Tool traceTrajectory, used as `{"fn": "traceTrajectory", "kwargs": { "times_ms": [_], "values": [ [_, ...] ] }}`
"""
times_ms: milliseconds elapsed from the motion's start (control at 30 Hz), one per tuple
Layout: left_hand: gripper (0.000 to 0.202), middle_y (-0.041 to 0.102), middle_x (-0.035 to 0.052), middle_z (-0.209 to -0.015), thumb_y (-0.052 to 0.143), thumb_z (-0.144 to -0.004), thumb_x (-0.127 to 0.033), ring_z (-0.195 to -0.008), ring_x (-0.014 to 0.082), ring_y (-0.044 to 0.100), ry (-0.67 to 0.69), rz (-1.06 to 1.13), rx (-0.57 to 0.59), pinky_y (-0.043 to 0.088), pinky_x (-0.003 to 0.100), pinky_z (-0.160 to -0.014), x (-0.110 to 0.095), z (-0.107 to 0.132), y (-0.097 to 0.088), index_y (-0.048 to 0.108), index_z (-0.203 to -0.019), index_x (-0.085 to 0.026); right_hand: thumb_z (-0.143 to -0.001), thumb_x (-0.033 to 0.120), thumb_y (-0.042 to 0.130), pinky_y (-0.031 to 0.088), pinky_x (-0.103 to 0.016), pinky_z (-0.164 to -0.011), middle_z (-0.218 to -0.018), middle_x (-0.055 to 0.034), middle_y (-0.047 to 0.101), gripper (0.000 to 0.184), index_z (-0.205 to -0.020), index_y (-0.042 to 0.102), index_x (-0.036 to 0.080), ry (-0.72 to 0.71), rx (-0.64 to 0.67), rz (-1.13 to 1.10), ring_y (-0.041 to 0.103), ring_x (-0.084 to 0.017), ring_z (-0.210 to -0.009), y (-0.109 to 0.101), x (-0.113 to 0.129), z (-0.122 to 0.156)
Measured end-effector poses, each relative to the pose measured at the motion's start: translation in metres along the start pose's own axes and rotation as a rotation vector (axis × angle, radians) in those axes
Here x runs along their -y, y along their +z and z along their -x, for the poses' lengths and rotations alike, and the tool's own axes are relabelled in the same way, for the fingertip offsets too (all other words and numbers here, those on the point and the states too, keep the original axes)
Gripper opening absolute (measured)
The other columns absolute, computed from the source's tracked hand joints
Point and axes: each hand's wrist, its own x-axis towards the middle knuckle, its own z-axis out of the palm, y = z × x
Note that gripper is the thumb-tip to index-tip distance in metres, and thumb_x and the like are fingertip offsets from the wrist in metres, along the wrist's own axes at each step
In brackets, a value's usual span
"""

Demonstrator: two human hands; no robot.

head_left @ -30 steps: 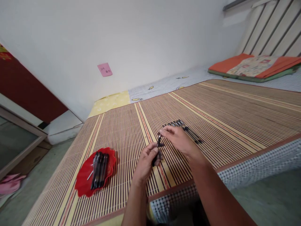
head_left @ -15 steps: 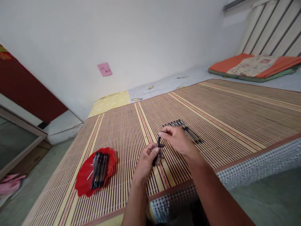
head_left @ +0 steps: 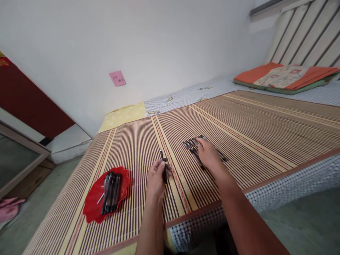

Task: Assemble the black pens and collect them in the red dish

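Note:
My left hand point(head_left: 157, 177) is closed around a black pen point(head_left: 162, 155) above the mat; the pen points up and away, with a pale tip at its far end. Something dark and bunched shows beside those fingers, too blurred to name. To the right, my right hand point(head_left: 208, 153) reaches over a row of black pens point(head_left: 189, 143) lying side by side. Its thumb and index finger are bent together at the pens' far ends; what they pinch is hidden. The hand covers the middle of the row.
A red scalloped dish point(head_left: 91, 203) with several black pens point(head_left: 113, 193) and a thin white stick stands on the left of the striped mat point(head_left: 143, 141). Folded orange bedding point(head_left: 305, 79) lies at the back right. A pink note point(head_left: 117, 78) is on the wall.
My right hand has left the pen in my left hand and moved right, over the row of pens. My left hand has shifted slightly left with its pen, whose pale tip now shows.

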Motion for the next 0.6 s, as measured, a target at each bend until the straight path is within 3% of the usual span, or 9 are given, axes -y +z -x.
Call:
{"fn": "traceTrajectory", "kwargs": {
  "times_ms": [67, 167, 400, 500, 600],
  "values": [
    [0.039, 0.064, -0.0029, -0.064, 0.086, -0.063, -0.035, -0.05, 0.0069, 0.054, 0.011, 0.047, -0.057, 0.042, 0.018, -0.05, -0.001, -0.003, -0.003, 0.063, -0.087, -0.015, -0.093, 0.014, 0.036, 0.04, -0.046, -0.107, -0.134, -0.0224, 0.062, 0.047, -0.133, 0.061, 0.006, -0.015, 0.014, 0.226, 0.053, -0.034, -0.129, 0.006, -0.008, -0.002],
    [0.04, 0.064, -0.0028, -0.064, 0.086, -0.061, -0.033, -0.05, 0.0069, 0.055, 0.012, 0.08, -0.081, 0.042, 0.017, -0.05, -0.001, -0.004, -0.005, 0.062, -0.087, -0.014, -0.095, 0.014, 0.036, 0.032, -0.047, -0.114, -0.142, -0.0204, 0.058, 0.047, -0.134, 0.06, 0.004, -0.081, 0.11, 0.435, 0.042, -0.037, -0.139, 0.023, -0.009, 0.001],
    [0.039, 0.065, -0.0017, -0.061, 0.084, -0.062, -0.034, -0.048, 0.0078, 0.054, -0.023, 0.072, -0.064, 0.042, 0.018, -0.048, -0.002, -0.001, -0.005, 0.062, -0.087, -0.014, -0.095, 0.012, 0.039, 0.02, -0.052, -0.117, -0.15, -0.0153, 0.051, 0.043, -0.131, 0.062, 0.009, -0.142, 0.297, 0.565, 0.031, -0.034, -0.147, 0.054, -0.004, 0.005],
    [0.04, 0.064, -0.0016, -0.06, 0.084, -0.061, -0.034, -0.048, 0.0084, 0.055, -0.021, 0.077, -0.079, 0.041, 0.018, -0.046, -0.004, -0.002, -0.008, 0.062, -0.087, -0.014, -0.095, 0.013, 0.04, 0.018, -0.047, -0.118, -0.136, -0.0121, 0.064, 0.038, -0.12, 0.069, 0.014, -0.183, 0.265, 0.451, 0.04, -0.029, -0.141, 0.051, 0.001, 0.004],
    [0.041, 0.065, -0.0015, -0.06, 0.084, -0.06, -0.034, -0.048, 0.0087, 0.055, -0.017, 0.079, -0.093, 0.04, 0.018, -0.045, -0.006, -0.002, -0.009, 0.062, -0.088, -0.014, -0.095, 0.013, 0.039, 0.032, -0.037, -0.109, -0.122, -0.0121, 0.071, 0.038, -0.119, 0.069, 0.014, -0.155, 0.126, 0.362, 0.056, -0.023, -0.123, 0.044, 0.006, 0.004]
  ]
}}
